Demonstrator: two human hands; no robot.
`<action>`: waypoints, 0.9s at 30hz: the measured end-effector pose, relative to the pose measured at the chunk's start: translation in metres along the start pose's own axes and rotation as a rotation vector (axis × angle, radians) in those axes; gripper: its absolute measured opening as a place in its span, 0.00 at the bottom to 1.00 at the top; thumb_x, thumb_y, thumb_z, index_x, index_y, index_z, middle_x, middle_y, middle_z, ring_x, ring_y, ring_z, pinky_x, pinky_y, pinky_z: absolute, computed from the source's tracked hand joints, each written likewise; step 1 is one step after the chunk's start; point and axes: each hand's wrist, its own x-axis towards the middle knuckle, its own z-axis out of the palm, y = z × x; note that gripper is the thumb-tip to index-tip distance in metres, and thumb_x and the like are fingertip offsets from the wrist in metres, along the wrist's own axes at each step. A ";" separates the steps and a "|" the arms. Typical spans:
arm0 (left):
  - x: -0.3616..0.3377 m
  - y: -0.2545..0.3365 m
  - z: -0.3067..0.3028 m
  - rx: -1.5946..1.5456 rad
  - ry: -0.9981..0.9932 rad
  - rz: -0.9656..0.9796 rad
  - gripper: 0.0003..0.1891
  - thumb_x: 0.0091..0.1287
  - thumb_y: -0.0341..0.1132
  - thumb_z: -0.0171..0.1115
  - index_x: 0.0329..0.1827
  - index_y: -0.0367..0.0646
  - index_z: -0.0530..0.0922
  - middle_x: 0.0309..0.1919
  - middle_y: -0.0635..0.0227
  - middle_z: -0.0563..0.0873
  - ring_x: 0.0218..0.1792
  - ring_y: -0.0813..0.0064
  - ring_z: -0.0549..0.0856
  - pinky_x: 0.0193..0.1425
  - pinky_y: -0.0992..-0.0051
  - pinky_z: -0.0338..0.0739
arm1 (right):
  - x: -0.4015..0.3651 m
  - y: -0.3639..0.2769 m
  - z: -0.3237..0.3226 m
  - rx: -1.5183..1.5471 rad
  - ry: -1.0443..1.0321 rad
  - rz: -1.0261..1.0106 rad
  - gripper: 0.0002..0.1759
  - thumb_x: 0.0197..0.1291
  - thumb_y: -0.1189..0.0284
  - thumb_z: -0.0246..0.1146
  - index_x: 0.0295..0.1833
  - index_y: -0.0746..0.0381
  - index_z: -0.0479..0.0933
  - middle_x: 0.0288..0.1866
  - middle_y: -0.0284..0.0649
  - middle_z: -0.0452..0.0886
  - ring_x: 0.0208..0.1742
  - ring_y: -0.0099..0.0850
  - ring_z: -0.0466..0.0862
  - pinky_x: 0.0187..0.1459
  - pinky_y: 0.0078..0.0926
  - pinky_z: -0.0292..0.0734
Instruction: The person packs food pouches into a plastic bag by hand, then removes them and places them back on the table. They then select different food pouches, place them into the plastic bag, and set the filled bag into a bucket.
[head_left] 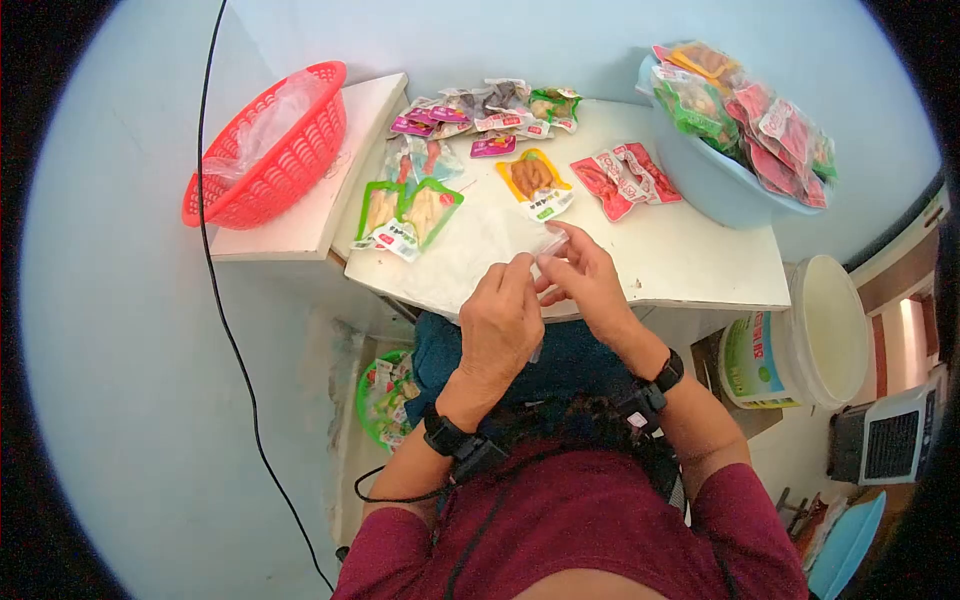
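My left hand (503, 315) and my right hand (588, 280) meet at the table's front edge, fingers closed on the rim of a clear plastic bag (490, 240) that lies over the white table (700, 255). Beyond it are a yellow-edged packet (533, 177) and red packets (625, 180). To the left lie green-edged packets (410, 213), with clear packets of reddish food (425, 162) behind them. A pile of purple, white and green packets (490, 115) sits at the back.
A red basket (268, 150) holding clear bags stands left. A blue basin (710, 175) heaped with packets is at the right, above a white bucket (800, 335). A green basket (370, 400) stands below; a black cable (236, 350) hangs left.
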 end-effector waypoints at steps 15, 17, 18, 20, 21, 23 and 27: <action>0.000 0.002 0.000 -0.037 0.007 -0.016 0.08 0.63 0.25 0.62 0.44 0.37 0.81 0.28 0.56 0.82 0.25 0.61 0.82 0.28 0.66 0.76 | 0.006 0.016 0.001 -0.270 0.123 -0.052 0.26 0.58 0.79 0.61 0.63 0.69 0.68 0.36 0.45 0.82 0.30 0.27 0.85 0.27 0.24 0.81; 0.001 -0.002 0.000 -0.004 0.079 0.044 0.07 0.63 0.25 0.62 0.44 0.37 0.81 0.27 0.57 0.81 0.24 0.62 0.82 0.27 0.67 0.75 | 0.006 0.016 -0.002 -0.391 0.153 -0.056 0.24 0.58 0.79 0.61 0.61 0.69 0.70 0.35 0.45 0.82 0.29 0.27 0.84 0.27 0.24 0.80; 0.002 -0.005 0.000 0.012 0.117 0.073 0.07 0.63 0.25 0.62 0.44 0.38 0.81 0.27 0.58 0.81 0.24 0.63 0.82 0.27 0.68 0.75 | 0.006 0.016 -0.004 -0.453 0.166 -0.058 0.22 0.58 0.79 0.61 0.60 0.69 0.71 0.34 0.45 0.82 0.28 0.27 0.84 0.27 0.24 0.80; 0.009 -0.009 -0.007 0.018 0.167 0.036 0.08 0.61 0.24 0.62 0.43 0.39 0.81 0.27 0.58 0.80 0.26 0.59 0.82 0.29 0.64 0.76 | 0.011 0.030 -0.021 -0.627 0.142 -0.157 0.21 0.58 0.77 0.62 0.58 0.69 0.73 0.34 0.44 0.82 0.27 0.26 0.83 0.27 0.23 0.79; 0.012 -0.009 -0.011 0.020 0.191 0.017 0.09 0.60 0.24 0.62 0.43 0.40 0.80 0.27 0.59 0.79 0.28 0.57 0.82 0.30 0.63 0.77 | 0.012 0.028 -0.021 -0.715 0.130 -0.206 0.20 0.59 0.76 0.63 0.57 0.68 0.73 0.34 0.44 0.82 0.26 0.26 0.83 0.27 0.23 0.78; 0.015 -0.005 -0.015 0.023 0.176 0.006 0.09 0.60 0.24 0.62 0.43 0.40 0.80 0.27 0.59 0.79 0.28 0.57 0.82 0.30 0.63 0.76 | 0.005 0.020 -0.018 -0.593 0.162 -0.149 0.20 0.59 0.76 0.63 0.56 0.69 0.73 0.34 0.43 0.82 0.26 0.25 0.83 0.26 0.22 0.77; 0.011 0.001 -0.006 0.029 0.097 0.037 0.10 0.60 0.24 0.60 0.44 0.40 0.80 0.28 0.58 0.80 0.29 0.56 0.82 0.30 0.63 0.77 | -0.006 -0.003 0.004 -0.392 0.156 -0.204 0.21 0.61 0.74 0.64 0.58 0.70 0.71 0.35 0.41 0.82 0.26 0.25 0.82 0.26 0.22 0.77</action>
